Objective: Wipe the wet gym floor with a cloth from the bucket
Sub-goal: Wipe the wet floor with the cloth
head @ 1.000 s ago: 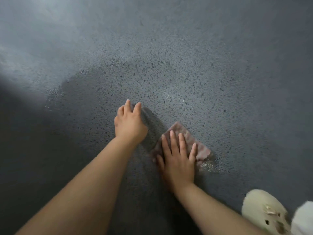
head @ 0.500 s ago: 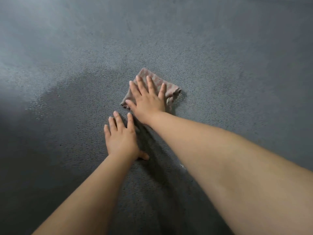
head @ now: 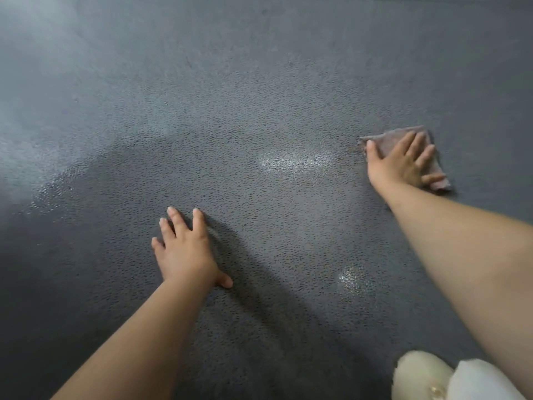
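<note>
Right hand [head: 399, 166] flat, fingers [head: 415, 144] spread wide, pressing a crumpled pinkish-brown cloth [head: 389, 141] onto the dark grey textured gym floor [head: 259, 82]; cloth edges show beyond the fingertips and past the little finger. Left hand [head: 186, 252] flat on bare floor, fingers splayed, holding nothing. Wet sheen between the hands. Cream clog shoe [head: 418, 373] under right forearm

floor [head: 259, 82] is dark grey with a fine pebbled speckle, shiny whitish wet patches mid-frame and at left. cloth [head: 389, 140] on the right is a dusty pinkish-brown. cream shoe [head: 418, 373] sits bottom right.
</note>
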Tool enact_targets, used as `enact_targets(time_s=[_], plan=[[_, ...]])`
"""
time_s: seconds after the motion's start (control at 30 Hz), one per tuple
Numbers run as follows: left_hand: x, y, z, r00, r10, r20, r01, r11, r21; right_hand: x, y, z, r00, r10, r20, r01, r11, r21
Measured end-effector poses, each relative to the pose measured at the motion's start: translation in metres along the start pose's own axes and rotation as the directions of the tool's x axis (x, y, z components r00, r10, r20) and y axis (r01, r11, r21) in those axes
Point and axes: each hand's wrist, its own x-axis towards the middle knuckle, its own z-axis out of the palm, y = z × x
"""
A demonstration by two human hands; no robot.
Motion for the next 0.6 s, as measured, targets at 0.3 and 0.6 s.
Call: enact_targets(time_s=[0.3, 0.6], plan=[[0.0, 0.0, 0.002, 0.999, 0.005, -0.031, -0.006, 0.999, -0.047, -0.065, -0.093, 0.024, 0.904, -0.423, 0.058, 0.427, 0.897, -0.111], [-0.002, -0.013, 0.011, 0.994, 0.016, -0.106, -0.025, 0.995, -0.092, -0.185, -0.134, 0.054, 0.407, -0.879, 0.248, 0.913, 0.396, -0.097]])
